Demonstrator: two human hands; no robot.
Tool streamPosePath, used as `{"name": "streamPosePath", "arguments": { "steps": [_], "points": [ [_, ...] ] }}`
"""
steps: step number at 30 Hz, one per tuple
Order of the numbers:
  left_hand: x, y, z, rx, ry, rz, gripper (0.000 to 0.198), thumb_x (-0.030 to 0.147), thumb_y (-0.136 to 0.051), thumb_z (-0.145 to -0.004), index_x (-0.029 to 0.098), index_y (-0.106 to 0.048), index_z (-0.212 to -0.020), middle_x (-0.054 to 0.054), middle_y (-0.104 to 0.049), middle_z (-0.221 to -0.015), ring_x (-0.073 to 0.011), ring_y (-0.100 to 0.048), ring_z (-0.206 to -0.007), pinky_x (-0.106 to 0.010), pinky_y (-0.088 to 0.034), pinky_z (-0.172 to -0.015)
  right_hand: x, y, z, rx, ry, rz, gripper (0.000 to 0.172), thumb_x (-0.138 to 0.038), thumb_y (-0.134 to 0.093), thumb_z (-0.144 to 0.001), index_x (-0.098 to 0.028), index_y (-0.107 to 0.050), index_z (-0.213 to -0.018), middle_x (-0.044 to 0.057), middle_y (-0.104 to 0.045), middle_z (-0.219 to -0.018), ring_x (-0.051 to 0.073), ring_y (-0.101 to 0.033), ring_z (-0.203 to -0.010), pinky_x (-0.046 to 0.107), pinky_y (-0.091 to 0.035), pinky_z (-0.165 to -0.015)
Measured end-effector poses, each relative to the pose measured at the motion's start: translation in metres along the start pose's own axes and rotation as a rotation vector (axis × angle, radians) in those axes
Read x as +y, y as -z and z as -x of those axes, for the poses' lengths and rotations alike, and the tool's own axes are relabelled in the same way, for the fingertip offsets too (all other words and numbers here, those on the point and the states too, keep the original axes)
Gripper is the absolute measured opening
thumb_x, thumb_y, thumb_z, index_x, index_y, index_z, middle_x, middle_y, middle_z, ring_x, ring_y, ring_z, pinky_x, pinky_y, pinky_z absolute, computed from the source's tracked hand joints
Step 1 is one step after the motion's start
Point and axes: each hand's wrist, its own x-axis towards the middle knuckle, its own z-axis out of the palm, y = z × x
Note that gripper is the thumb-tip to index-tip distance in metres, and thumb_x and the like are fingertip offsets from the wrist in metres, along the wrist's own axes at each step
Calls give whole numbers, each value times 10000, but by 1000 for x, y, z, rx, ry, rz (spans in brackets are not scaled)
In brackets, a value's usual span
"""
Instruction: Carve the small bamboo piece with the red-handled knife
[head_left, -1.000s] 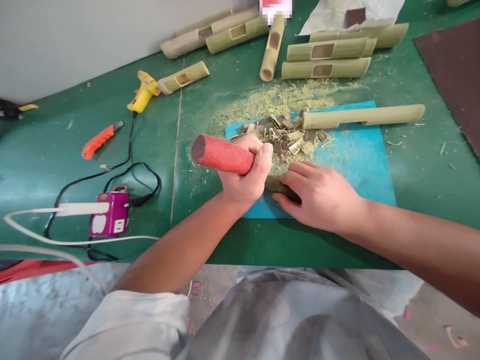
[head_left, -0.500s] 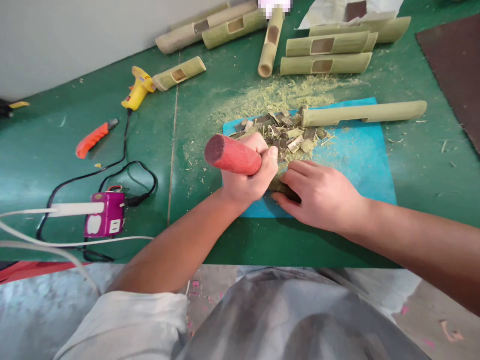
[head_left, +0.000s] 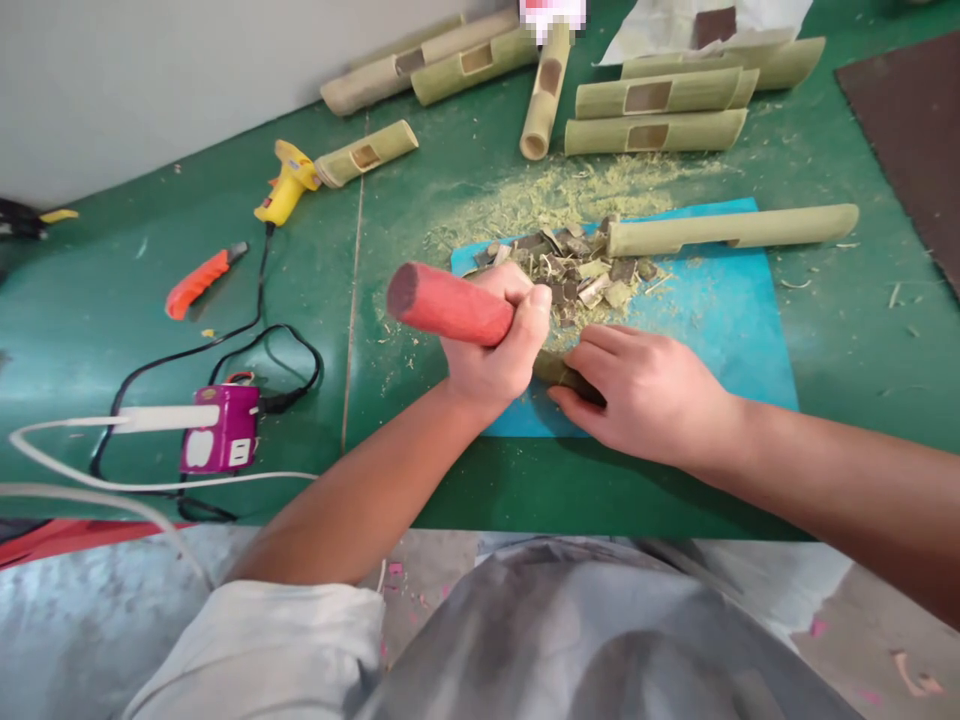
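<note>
My left hand [head_left: 491,365] is closed round a thick red handle [head_left: 450,303], its rounded end pointing up and to the left. The tool's working end is hidden behind the fist. My right hand [head_left: 645,390], fingers curled and closed, grips a dark green bamboo piece [head_left: 553,369] lying on the blue sheet [head_left: 720,330]. Much of this piece is covered by my fingers. Just beyond both hands sits a heap of bamboo chips and brown scraps [head_left: 574,270]. A long pale bamboo tube [head_left: 750,230] with notches rests across the sheet's far edge.
Several bamboo tubes with cut windows [head_left: 652,133] line the back of the green table [head_left: 420,490]. On the left lie a yellow glue gun [head_left: 286,190], an orange utility knife [head_left: 201,283] and a purple power adapter [head_left: 220,430] with cords. A brown sheet [head_left: 911,110] lies far right.
The red handle has tilted further left and down in my left hand. My right hand stays on the bamboo piece. The whole view has shifted slightly.
</note>
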Motion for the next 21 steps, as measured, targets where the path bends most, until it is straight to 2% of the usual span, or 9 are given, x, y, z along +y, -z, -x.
{"name": "streamPosePath", "arguments": {
  "steps": [5,15,21],
  "points": [
    [2,1,-4,-41,12,-31,527,528,-673,-1062,198,-542,-673,32,-530,-608,-84,-511,-550,-278,-430,-557,-4,0,1,5,4,41,227,-256,-592,-1011,-162,-747,-873,64,-642,-785,195,-532,-719,333,-336,-612],
    [4,9,-9,-165,-105,-113,432,379,-639,-1077,202,-542,-695,27,-539,-615,-88,-521,-546,-277,-408,-548,-4,-2,2,34,24,49,250,-256,-583,-1032,-162,-750,-871,63,-650,-778,195,-539,-717,337,-345,-612],
    [7,9,-12,-282,-225,-159,489,348,-641,-1052,204,-392,-657,35,-411,-584,-86,-358,-507,-310,-265,-483,-3,-5,3,53,52,4,335,-251,-507,-1068,-148,-743,-854,86,-690,-805,192,-555,-711,341,-366,-620]
  ]
}}
